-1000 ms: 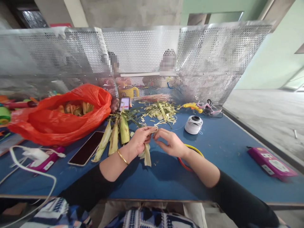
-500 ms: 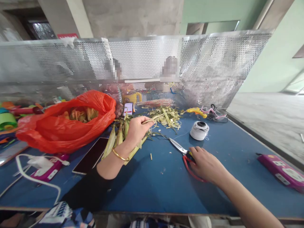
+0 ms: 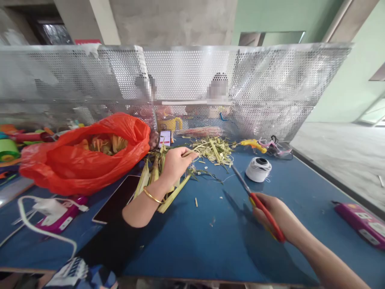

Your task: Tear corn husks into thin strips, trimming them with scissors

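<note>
My left hand [image 3: 177,163] is closed in a pinch on a thin pale husk strip [image 3: 191,152], above the long husk leaves [image 3: 172,196] on the blue table. A heap of husk scraps [image 3: 215,149] lies just beyond its fingertips. My right hand [image 3: 275,212] grips a pair of scissors [image 3: 264,214] by the red and yellow handles. The scissors are lifted off the table, their blades pointing away from me and looking closed. Near the blades stands a spool of white thread [image 3: 258,169], a loose thread trailing from it to the left.
To the left are a red plastic bag [image 3: 81,172] holding husks, a dark tablet-like device [image 3: 116,200] and a purple power strip [image 3: 60,218] with white cables. A perforated metal screen [image 3: 192,72] closes the back. Yellow glue gun [image 3: 253,144], goggles [image 3: 278,148] and purple case [image 3: 361,222] lie right.
My right hand has picked the scissors up off the table and turned them, the blades now pointing forward. My left hand keeps its pinch on the husk strip.
</note>
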`<state>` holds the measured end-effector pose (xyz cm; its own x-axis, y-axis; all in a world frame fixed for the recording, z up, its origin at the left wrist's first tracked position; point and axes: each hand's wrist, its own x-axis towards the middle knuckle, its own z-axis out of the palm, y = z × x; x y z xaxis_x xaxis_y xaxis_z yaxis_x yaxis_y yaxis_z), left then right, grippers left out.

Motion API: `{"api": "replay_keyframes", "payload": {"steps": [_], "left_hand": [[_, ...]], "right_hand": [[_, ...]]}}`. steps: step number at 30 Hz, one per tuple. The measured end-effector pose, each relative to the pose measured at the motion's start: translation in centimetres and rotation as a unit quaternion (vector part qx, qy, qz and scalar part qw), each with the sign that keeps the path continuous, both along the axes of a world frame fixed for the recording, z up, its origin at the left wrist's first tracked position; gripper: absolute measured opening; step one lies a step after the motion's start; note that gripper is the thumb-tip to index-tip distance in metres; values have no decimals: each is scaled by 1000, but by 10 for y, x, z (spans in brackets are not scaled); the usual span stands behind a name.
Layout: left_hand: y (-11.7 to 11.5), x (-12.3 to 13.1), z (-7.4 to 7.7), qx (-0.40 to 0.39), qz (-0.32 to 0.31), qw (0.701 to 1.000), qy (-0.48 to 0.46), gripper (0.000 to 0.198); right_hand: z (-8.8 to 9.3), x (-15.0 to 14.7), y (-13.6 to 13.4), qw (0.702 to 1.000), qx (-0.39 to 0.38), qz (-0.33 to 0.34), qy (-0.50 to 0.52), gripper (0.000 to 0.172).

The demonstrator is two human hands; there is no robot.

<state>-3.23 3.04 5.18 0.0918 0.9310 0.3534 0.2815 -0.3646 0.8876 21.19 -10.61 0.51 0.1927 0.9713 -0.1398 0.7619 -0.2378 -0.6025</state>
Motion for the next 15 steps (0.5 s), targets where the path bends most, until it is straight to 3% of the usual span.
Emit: {"api": "replay_keyframes", "payload": {"steps": [2,4,7,12,15], "left_hand": [[3,-1,-1,-4,-3,1000,0,12],[5,-1,-2,-7,-4,1000,0,8],[5,-1,-2,7,10,1000,11,9],[6,-2,-4,44,36,998,38,10],[6,-2,-6,51,35,997,51,13]], "right_hand": [[1,-6,-4,981,63,-26,180,21],[4,-19,-5,933,112,-60,337,41],[9,-45,-5,845,68,-36,529,65],[13,-78,-7,750,1,135,647,59],[15,-88,-6,680,-61,142,717,55]]}}
